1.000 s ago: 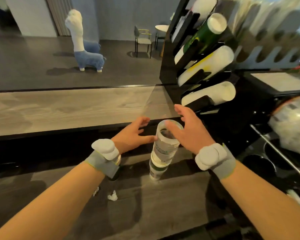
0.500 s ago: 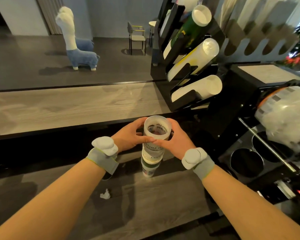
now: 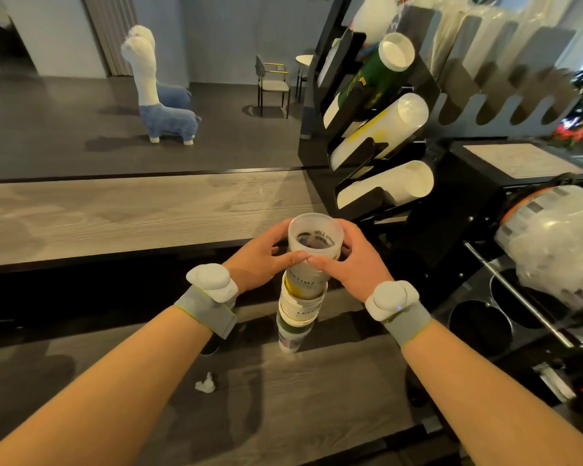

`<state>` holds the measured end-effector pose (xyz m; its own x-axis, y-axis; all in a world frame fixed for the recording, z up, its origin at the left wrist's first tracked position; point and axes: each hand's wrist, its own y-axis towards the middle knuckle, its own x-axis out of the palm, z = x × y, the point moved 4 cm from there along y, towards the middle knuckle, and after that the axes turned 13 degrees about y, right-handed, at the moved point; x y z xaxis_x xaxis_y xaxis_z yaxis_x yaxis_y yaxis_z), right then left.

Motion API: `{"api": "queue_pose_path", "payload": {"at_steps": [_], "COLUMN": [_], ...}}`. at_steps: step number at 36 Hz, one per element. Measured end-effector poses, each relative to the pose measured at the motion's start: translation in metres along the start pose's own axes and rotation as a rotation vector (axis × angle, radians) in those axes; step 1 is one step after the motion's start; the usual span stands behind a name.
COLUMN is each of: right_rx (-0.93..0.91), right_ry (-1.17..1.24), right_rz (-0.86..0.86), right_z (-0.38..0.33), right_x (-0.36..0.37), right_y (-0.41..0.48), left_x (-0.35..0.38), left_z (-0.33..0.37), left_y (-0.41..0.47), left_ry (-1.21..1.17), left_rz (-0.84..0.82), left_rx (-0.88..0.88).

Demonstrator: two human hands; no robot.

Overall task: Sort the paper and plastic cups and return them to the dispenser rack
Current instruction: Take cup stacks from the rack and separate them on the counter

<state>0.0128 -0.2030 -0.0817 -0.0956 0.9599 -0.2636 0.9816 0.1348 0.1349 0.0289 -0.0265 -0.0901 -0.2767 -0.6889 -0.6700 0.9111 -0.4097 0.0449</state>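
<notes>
A tall stack of mixed cups [image 3: 300,307] stands upright on the dark wooden counter [image 3: 283,405]. Its top cup [image 3: 315,235] is frosted clear plastic with printed letters. My left hand [image 3: 261,260] wraps that top cup from the left and my right hand [image 3: 349,264] from the right, thumbs nearly touching in front. Behind and to the right stands the black dispenser rack [image 3: 421,79] with slanted sleeves: green cups [image 3: 374,79] above, yellow-marked plastic cups [image 3: 384,129] in the middle, white paper cups [image 3: 387,188] below.
A small crumpled white scrap [image 3: 206,384] lies on the counter near my left forearm. At the right are round black cup wells [image 3: 480,326], a metal rod [image 3: 505,290] and a roll of plastic film [image 3: 552,237]. A raised wooden ledge [image 3: 132,213] runs behind the stack.
One second ago both hands were open beside the stack's top. They have closed around the top plastic cup. The view has shifted slightly.
</notes>
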Motion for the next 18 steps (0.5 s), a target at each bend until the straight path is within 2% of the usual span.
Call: {"api": "queue_pose_path", "payload": {"at_steps": [7,13,18], "right_rx": [-0.051,-0.146,-0.191], "right_ry": [0.075,0.167,0.241], "right_rz": [0.022,0.043,-0.001], "right_z": [-0.017,-0.061,-0.098], "right_x": [-0.003,-0.004,0.007], "right_y": [0.001,0.009,0.014], "left_x": [-0.010,-0.039,-0.077], "left_z": [0.015,0.034,0.047], "left_y": [-0.005,-0.009,-0.020], "left_ry": [-0.136,-0.220,-0.289], "left_rz": [-0.001,0.107,0.185], "left_rx": [0.058,0.170,0.180]}}
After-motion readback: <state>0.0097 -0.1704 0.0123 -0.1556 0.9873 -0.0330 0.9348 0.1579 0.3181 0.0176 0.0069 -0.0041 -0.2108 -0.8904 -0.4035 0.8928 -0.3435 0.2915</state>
